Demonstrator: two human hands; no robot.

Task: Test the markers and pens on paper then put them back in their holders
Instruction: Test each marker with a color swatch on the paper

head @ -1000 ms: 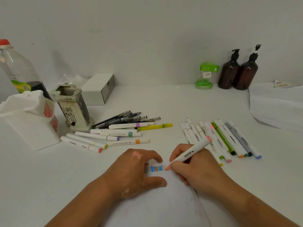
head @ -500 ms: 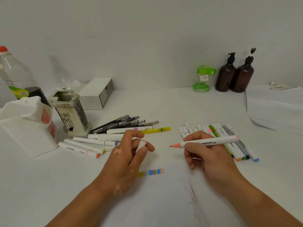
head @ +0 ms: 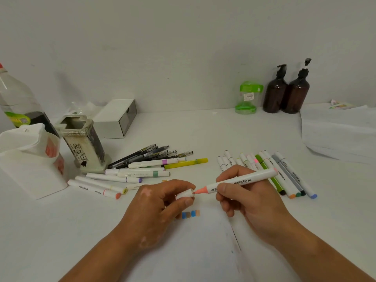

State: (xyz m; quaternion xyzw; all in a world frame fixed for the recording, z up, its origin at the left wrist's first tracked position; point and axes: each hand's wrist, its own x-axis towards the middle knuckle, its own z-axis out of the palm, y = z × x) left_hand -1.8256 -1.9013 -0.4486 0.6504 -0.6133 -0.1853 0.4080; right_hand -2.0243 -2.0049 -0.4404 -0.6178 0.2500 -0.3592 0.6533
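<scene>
Hands were held close together just above the sheet of paper [head: 193, 251]. The left hand [head: 158, 202] pinched a small white cap [head: 184, 194] between thumb and curled fingers, and the right hand [head: 250, 198] gripped a white marker [head: 240, 181] printed MARKER, thumb and fingers wrapped round its barrel. The marker lay nearly level, its salmon-pink tip at the mouth of the cap; whether the two touched could not be told. Just below the cap, on the paper, sat a short row of colour swatches [head: 190, 214] in blue, brown and pale orange. Behind the right hand a row of capped markers [head: 284, 176] lay side by side on the white surface [head: 203, 131], their coloured ends toward the person. Behind the left hand lay a loose pile of white markers [head: 122, 176], with a bundle of dark pens [head: 146, 154] and a yellow highlighter [head: 186, 163] just beyond. Left of these stood a square ceramic holder [head: 83, 145], upright, and beside it a white plastic container [head: 26, 159]. Along the wall stood a white box [head: 116, 119], a green-lidded jar [head: 247, 97] and two brown pump bottles [head: 286, 92], with a clear bottle [head: 14, 98] at the far left.
</scene>
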